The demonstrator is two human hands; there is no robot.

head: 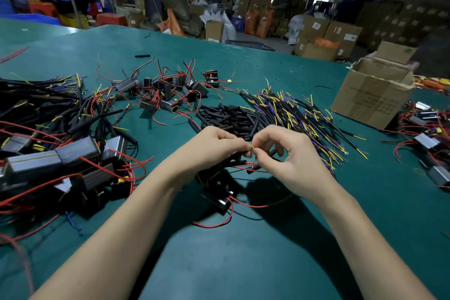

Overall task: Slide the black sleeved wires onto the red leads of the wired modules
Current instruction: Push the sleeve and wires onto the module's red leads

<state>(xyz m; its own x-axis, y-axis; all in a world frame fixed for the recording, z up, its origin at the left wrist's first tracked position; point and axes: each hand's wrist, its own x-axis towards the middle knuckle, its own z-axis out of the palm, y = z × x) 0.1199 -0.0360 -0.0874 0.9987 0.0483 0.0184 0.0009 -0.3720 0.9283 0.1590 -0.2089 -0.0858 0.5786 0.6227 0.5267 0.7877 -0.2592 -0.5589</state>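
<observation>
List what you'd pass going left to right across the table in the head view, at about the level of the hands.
Pile of finished modules with sleeved wires → left hand → right hand → spread of black sleeved wires → cardboard box → modules with red leads.

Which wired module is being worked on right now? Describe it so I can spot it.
Start at the green table and find the two hands meeting mid-frame. The module lies just below them, nearest the camera. Unlike the piled modules left and behind, it lies alone, its red lead trailing right.
</observation>
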